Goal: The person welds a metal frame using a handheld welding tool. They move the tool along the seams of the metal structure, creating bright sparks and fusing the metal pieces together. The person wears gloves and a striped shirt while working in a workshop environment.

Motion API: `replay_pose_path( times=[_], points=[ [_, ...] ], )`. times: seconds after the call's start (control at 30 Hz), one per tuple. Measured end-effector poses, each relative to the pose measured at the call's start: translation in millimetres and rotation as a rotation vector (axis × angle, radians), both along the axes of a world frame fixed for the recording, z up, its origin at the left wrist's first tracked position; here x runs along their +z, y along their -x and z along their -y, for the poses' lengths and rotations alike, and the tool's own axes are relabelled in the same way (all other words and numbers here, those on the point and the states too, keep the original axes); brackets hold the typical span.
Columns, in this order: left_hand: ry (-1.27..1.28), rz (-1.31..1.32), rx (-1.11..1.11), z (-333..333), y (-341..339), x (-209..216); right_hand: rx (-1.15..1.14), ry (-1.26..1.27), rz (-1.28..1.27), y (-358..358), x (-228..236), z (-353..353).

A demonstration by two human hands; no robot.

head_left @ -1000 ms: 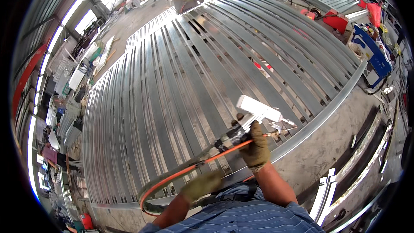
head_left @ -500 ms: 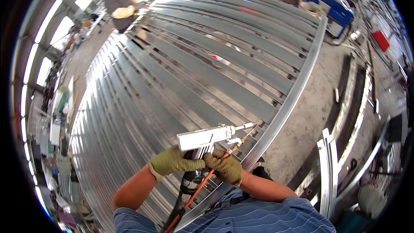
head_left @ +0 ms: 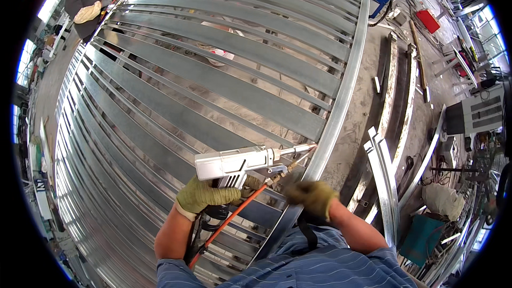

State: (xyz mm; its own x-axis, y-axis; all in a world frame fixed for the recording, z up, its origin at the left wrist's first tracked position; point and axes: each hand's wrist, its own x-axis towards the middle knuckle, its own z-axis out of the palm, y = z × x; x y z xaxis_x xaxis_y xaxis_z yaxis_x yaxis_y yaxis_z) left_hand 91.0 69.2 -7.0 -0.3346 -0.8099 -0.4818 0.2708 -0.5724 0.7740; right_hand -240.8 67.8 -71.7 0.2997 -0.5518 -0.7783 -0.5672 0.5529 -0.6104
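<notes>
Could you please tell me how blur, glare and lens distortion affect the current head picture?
In the head view, the right hand is motion-blurred, the left hand fairly sharp; in the head view, glare whitens metal slats at left; again in the head view, fisheye bows the edge rail.

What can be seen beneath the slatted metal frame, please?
Through the gaps in the slatted metal frame, the grey floor and a red-and-white item show partly. Whatever lies directly beneath the broad slats is covered.
</notes>
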Motion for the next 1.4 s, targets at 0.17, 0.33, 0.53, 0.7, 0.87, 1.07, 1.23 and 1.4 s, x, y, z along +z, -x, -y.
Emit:
replay_pose_path(
  times=[0.17,0.33,0.53,0.7,0.87,1.07,1.23,1.4],
  points=[
    [0.096,0.085,-0.032,33,21,-12,-1.033,0.598,-0.079,26,-71,29],
    [0.116,0.011,-0.008,63,68,-37,-1.191,0.723,-0.168,-4,-102,39],
    [0.133,0.153,-0.071,74,94,-61,-0.992,0.812,-0.376,6,-114,37],
    [0.080,0.252,-0.096,83,107,-55,-1.077,0.758,-0.295,-1,-114,37],
    [0.037,0.232,-0.076,86,109,-52,-1.086,0.731,-0.242,-4,-106,37],
    [0.063,0.218,-0.067,85,112,-54,-1.208,0.593,-0.065,-1,-111,34],
    [0.120,0.250,-0.070,85,114,-51,-1.192,0.614,-0.096,2,-124,31],
    [0.081,0.316,-0.119,87,118,-48,-1.165,0.667,-0.130,9,-148,24]
  ],
)
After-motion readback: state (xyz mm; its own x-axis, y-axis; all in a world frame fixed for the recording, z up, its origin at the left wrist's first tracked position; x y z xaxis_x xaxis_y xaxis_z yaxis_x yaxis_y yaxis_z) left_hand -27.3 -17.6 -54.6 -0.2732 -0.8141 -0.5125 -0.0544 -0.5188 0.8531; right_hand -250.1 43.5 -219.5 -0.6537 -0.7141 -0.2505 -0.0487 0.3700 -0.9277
